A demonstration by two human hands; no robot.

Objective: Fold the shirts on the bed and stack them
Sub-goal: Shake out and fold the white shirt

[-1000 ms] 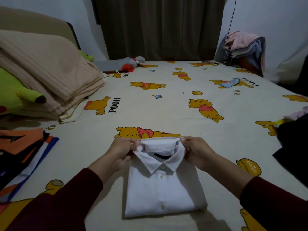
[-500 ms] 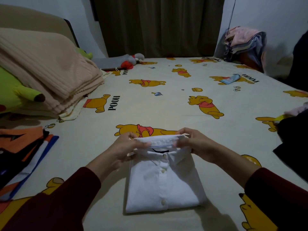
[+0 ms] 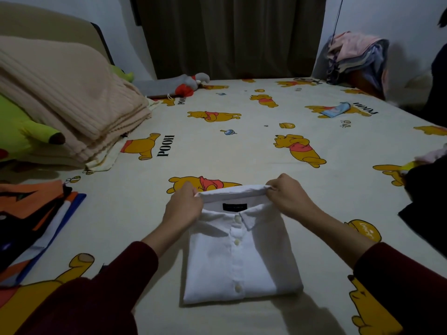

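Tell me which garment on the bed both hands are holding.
The white button-up shirt, folded at centre; left hand and right hand pinch its collar. The orange-and-blue stack lies untouched.

Left hand (image 3: 182,209), right hand (image 3: 289,197): bare, no rings or watch visible. Both forearms uncovered below pushed-up cuffs. Left sleeve (image 3: 96,293), right sleeve (image 3: 401,286): dark maroon, long, soft fuzzy knit-like fabric, plain.
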